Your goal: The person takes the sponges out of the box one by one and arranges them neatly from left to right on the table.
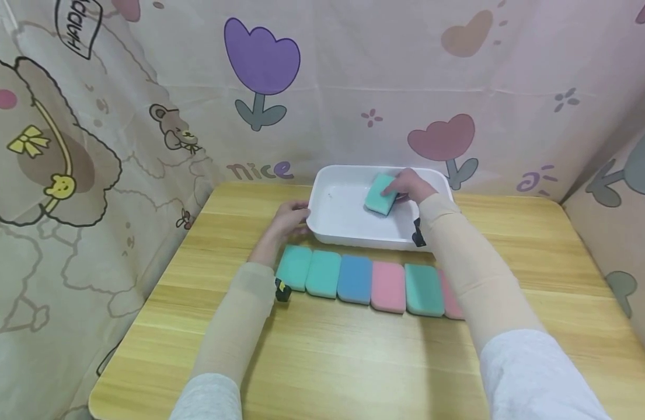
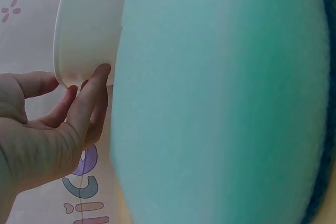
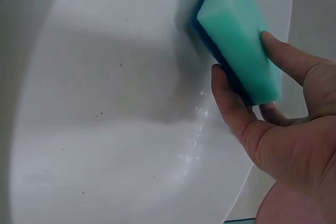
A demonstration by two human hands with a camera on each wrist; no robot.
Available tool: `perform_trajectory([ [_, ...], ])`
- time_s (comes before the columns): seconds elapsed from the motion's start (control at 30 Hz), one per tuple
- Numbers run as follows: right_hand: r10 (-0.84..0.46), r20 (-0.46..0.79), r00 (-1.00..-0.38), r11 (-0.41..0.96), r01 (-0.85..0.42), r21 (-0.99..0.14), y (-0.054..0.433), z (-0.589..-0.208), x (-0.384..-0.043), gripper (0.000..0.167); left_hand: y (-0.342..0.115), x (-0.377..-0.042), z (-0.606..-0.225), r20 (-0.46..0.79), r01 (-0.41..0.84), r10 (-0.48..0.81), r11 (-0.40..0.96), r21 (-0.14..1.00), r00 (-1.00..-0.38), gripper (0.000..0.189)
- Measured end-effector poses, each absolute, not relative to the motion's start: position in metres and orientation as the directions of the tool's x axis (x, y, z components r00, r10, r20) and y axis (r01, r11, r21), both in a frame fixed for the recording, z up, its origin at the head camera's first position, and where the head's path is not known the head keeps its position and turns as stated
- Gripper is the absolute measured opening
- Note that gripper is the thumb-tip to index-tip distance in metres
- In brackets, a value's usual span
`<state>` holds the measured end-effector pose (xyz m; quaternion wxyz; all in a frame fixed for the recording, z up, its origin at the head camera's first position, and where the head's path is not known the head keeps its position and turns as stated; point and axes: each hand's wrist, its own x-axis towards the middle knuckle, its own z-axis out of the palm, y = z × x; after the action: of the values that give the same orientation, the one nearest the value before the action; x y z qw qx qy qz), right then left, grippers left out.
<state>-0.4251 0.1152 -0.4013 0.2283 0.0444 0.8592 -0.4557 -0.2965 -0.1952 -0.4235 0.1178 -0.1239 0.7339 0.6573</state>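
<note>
A green scouring sponge with a dark blue rough side is pinched between the thumb and fingers of my right hand. It is tilted over the inside of a white plastic basin, near the basin's right half. My left hand holds the basin's left end, its thumb at the rim and its fingers against the outer wall in the left wrist view. Very close to that camera, a green sponge from the table fills much of the picture.
In front of the basin, sponges lie side by side: two light green ones, a blue one, a pink one, a darker green one and another pink one partly behind my right arm. A patterned cloth hangs behind the wooden table.
</note>
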Motion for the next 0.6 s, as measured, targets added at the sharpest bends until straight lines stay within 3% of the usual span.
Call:
perform_trajectory([
  [0.6,-0.137,-0.281,-0.950,0.425,0.200,-0.883,0.117,-0.374,-0.398,0.080,-0.194,-0.297,-0.426,-0.331,-0.334,-0.045,0.103,0.937,-0.943,0.047],
])
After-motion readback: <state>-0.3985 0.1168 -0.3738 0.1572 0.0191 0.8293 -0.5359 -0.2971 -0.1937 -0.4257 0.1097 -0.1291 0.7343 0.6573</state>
